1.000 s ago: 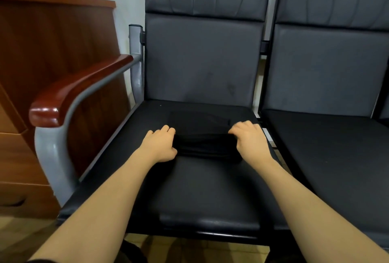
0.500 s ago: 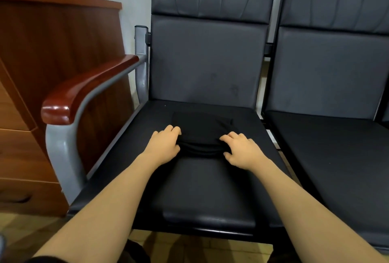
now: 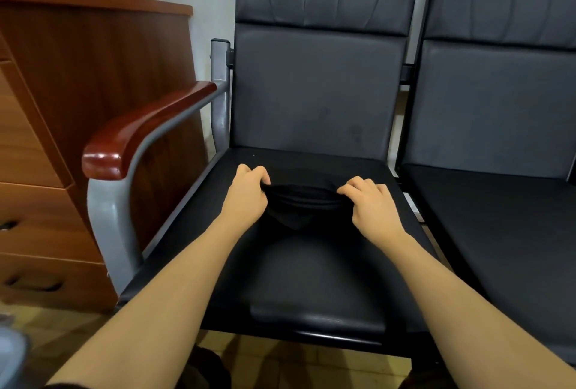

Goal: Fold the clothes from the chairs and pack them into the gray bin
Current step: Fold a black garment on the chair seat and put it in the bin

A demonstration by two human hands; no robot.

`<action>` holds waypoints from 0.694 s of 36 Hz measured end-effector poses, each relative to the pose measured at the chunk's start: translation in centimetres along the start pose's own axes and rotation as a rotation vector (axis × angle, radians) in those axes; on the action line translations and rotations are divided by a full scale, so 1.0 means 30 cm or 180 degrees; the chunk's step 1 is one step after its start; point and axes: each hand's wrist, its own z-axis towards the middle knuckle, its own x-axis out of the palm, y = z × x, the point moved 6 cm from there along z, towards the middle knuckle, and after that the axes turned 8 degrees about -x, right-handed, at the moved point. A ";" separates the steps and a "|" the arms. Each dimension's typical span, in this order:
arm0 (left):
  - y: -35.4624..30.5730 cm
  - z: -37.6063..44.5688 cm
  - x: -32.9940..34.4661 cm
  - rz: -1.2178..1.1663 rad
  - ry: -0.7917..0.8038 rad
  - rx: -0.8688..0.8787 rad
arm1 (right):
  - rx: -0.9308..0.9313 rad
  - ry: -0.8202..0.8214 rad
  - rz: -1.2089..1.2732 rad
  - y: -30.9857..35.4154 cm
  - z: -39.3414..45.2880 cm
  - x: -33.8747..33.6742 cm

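Gripping black garment [image 3: 300, 201] at both ends, left hand [image 3: 246, 197] and right hand [image 3: 372, 206] each curling fingers into cloth; sagging between grips, touching chair seat [image 3: 311, 279] beside armrest [image 3: 137, 130].

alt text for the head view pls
Both hands, left hand and right hand, grip the ends of a folded black garment on a black chair seat. A wooden cabinet stands left.

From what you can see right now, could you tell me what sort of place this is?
Probably an office or waiting area: linked black padded chairs with a wooden armrest stand against a white wall, beside a wooden drawer cabinet.
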 end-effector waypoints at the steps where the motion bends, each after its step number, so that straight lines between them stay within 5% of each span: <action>1: 0.010 -0.008 0.007 0.0157 0.0147 0.0001 | -0.0035 0.0207 -0.0011 0.004 -0.009 0.010; 6: 0.047 -0.050 0.037 0.0898 0.0755 -0.0016 | 0.0338 0.0908 -0.0049 -0.001 -0.056 0.049; 13: 0.023 -0.094 0.050 0.1534 0.0862 0.0264 | 0.1246 0.1455 0.0012 0.012 -0.086 0.071; 17: -0.020 -0.113 0.089 0.2317 0.0851 0.0885 | 0.1262 0.1301 0.0395 0.022 -0.076 0.081; 25: -0.138 -0.119 0.203 0.1780 0.0748 0.1598 | 0.1197 0.0529 0.1614 -0.021 -0.080 0.063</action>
